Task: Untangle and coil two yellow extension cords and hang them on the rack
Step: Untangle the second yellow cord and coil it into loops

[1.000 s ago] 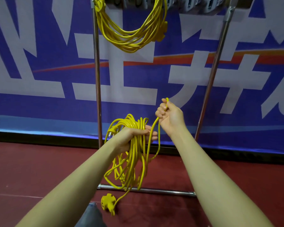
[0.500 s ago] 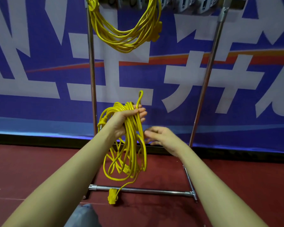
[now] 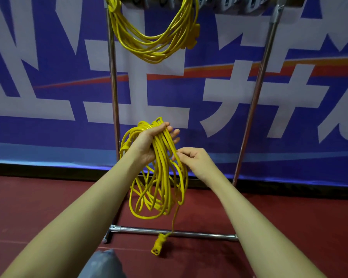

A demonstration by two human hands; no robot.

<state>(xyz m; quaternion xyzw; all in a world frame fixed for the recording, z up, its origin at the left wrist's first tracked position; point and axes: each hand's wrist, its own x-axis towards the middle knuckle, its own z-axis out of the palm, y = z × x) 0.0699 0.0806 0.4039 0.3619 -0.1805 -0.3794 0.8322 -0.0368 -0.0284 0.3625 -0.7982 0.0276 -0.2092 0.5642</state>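
Second cord (image 3: 161,169): limp, light loops at frame centre, gripped at top by left hand (image 3: 149,143); right hand (image 3: 195,159) pinches a strand at 3 o'clock. Plug (image 3: 158,245) dangles at 6. Best held at bundle top. First cord (image 3: 155,41) hangs on rack (image 3: 113,93), 12 o'clock.

Coiled cord (image 3: 153,37) hung on rack (image 3: 113,87) top, left side. Second cord (image 3: 161,177) before rack, over left hand (image 3: 149,141); socket end (image 3: 158,245) seemingly touching floor (image 3: 289,217).

My left hand (image 3: 149,145) and right hand (image 3: 197,161), both forearms bare to the frame edge, no sleeves or jewellery; grey fabric (image 3: 102,263) below, perhaps my trouser knee.
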